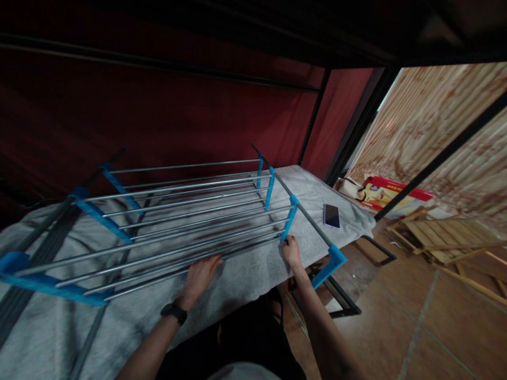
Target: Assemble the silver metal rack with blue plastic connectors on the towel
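Two hands on one rack (pixel 190 211), left hand (pixel 200 276), right hand (pixel 292 250); one phone (pixel 331 215)

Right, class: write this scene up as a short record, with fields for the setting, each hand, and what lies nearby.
setting: grey cloth over a bed-like surface, red wall behind
main item: metal rack with blue plastic brackets, lying on the cloth
left hand: resting on the rack's nearest rods; black watch on the wrist
right hand: gripping a blue bracket
nearby: phone face up on the cloth; wooden slats on the tiled floor
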A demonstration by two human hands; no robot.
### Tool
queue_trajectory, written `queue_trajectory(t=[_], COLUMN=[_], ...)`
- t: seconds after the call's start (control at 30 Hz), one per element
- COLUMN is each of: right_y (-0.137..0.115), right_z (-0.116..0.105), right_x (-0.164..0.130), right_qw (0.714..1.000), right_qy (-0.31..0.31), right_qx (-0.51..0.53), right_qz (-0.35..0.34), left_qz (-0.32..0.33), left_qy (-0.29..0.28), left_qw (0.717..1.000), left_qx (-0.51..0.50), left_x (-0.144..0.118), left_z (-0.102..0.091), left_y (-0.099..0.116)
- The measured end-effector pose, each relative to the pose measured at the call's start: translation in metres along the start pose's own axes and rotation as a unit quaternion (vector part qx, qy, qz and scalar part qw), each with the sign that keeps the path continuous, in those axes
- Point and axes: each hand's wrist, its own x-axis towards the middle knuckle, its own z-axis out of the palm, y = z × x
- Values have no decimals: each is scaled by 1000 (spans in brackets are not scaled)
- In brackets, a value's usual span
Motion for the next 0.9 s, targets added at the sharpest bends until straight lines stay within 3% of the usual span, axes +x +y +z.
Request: queue_trajectory(t=[0.2,0.7,0.9], right_y=[1,-4,-7], right_z=[-1,4,7], right_x=[2,-3,-10], right_qw=[1000,1000,1000], right_qy=[7,13,14], right_qx=[7,12,0], right_qz=[0,-5,-5], left_qz=[22,11,-6], left_qy=[26,1,-28], left_qw=[999,1000,1000], left_qx=[-21,-28,-1], left_x=[-1,-1,2], left_z=[9,8,-9], left_y=[-2,-1,1])
